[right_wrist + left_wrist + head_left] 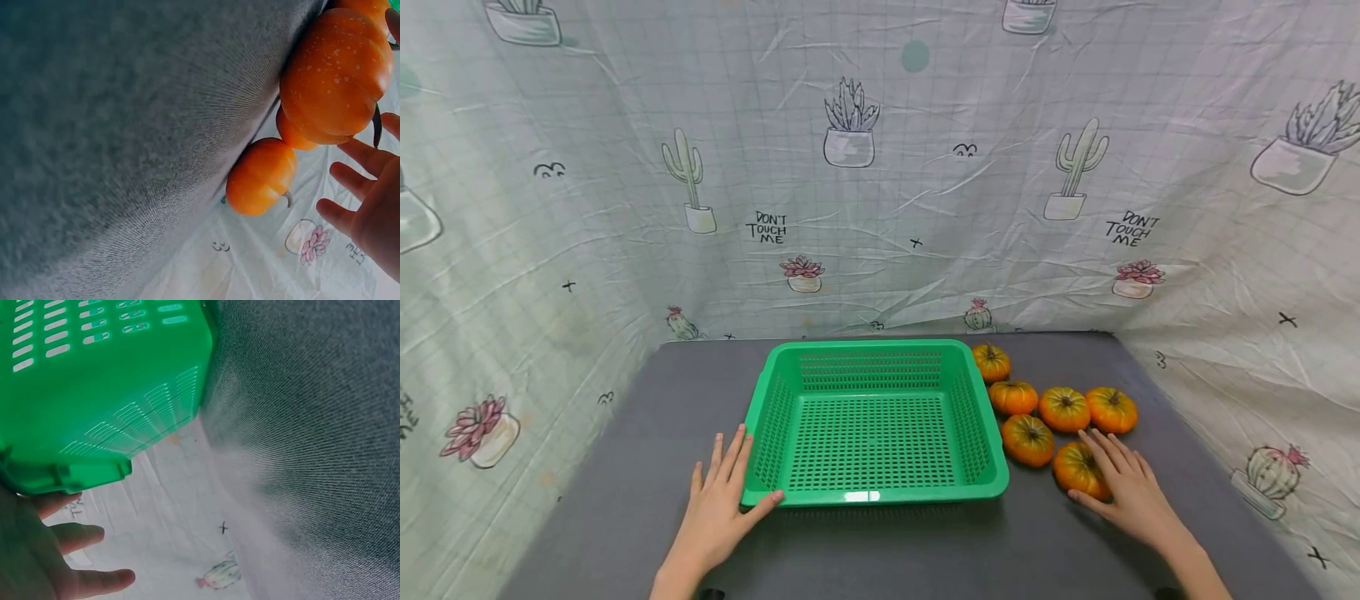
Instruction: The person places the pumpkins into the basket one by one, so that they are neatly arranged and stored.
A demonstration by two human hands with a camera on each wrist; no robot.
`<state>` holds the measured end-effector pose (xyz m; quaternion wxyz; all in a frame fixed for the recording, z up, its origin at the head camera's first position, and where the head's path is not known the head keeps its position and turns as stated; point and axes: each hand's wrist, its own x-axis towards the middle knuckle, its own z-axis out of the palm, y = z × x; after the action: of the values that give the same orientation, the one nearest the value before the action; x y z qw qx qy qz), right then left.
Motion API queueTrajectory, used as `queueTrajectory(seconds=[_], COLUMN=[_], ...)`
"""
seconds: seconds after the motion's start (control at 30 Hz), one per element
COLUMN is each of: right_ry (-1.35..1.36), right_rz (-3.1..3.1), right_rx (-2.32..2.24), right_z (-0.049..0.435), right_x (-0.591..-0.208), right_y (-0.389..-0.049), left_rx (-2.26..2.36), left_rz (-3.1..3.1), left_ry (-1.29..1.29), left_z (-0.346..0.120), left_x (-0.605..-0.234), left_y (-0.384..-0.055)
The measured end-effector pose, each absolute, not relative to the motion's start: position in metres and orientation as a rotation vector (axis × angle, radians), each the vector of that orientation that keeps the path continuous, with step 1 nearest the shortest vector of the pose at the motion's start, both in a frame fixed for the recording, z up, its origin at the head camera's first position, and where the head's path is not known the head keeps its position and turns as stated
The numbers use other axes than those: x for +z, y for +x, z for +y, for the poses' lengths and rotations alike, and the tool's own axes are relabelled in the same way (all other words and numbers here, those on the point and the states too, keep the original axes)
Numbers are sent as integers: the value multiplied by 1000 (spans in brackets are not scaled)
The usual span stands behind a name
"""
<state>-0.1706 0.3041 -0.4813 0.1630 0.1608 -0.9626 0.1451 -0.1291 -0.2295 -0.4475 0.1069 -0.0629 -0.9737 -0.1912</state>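
A green plastic basket point(895, 496) with slotted walls and a lattice bottom stands on the grey table, with nothing inside. At its front left corner my left hand point(715, 512) touches the rim, thumb on the front edge and fingers stretched along the left side. The left wrist view shows the basket's outer wall point(94, 406) above spread fingers. To the right, my right hand point(1131, 496) lies over the nearest small orange pumpkin point(1075, 475), fingers extended on its far side and thumb at its front. In the right wrist view those fingers point(350, 181) look mostly straight beside the pumpkin point(331, 78).
Several more orange pumpkins point(1064, 409) cluster between the basket's right side and the right hand, one of them point(991, 363) by the back right corner. A cactus-print cloth point(880, 275) hangs behind the grey table point(685, 400) and along both sides.
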Motion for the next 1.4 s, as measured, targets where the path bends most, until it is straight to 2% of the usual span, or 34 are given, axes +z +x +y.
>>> queueTrajectory(seconds=[0.87,1.4], right_ry=[463,569], right_rz=[-2839,-2724], right_rx=[346,366], right_z=[306,302], right_x=[-480,-475], right_y=[-185,-190], left_rx=[-561,-489], left_rz=[-2884,-2849], left_ry=[-171,-198], left_z=[-227,-227], left_x=[-442,-440], left_y=[-126,-133])
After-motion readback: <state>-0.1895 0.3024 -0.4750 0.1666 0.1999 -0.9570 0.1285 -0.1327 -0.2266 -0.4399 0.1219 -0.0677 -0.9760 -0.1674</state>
